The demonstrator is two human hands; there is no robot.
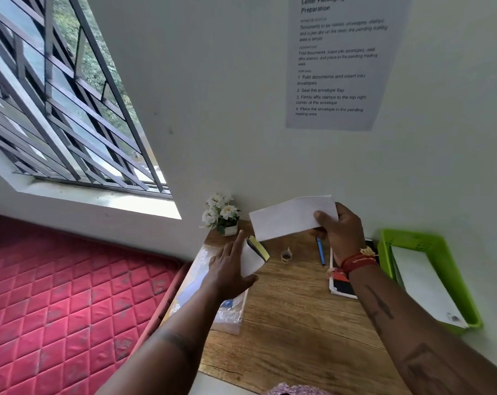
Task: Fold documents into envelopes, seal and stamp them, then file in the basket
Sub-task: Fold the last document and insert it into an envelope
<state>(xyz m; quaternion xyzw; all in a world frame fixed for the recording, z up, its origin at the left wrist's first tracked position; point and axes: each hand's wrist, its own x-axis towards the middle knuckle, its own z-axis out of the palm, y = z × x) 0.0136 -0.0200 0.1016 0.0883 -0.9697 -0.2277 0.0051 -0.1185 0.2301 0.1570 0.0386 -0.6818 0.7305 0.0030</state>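
Right hand: the right hand (339, 238) holds a white folded paper or envelope (291, 216) up above the far part of the bench (292, 309), its grip clamped on the paper's right end, thumb on the near face, fingers behind.
Left hand: the left hand (230, 269) lies over the stack of envelopes (254, 256) at the far left of the bench, fingers straight and spread, thumb out to the right; the grip is apart, touching the stack.
Stack of envelopes: white with a dark and yellow edge showing at its far end, just below the lifted paper.
Basket: a green basket (441, 252) stands at the right edge of the bench against the wall, with a white sheet (423, 283) lying flat in it.
Tape: a small roll of tape (286, 255) sits near the middle of the far bench, between the two hands.
Pen: a blue pen (320, 250) lies just left of the right wrist.
Booklet: a white, red and dark booklet (341, 283) lies partly under the right forearm.
Plastic sleeve: a clear plastic sleeve (230, 312) lies along the left edge under the left forearm.
Flowers: a small pot of white flowers (221, 213) stands in the far left corner.
Wall: a printed instruction sheet (338, 58) hangs above.
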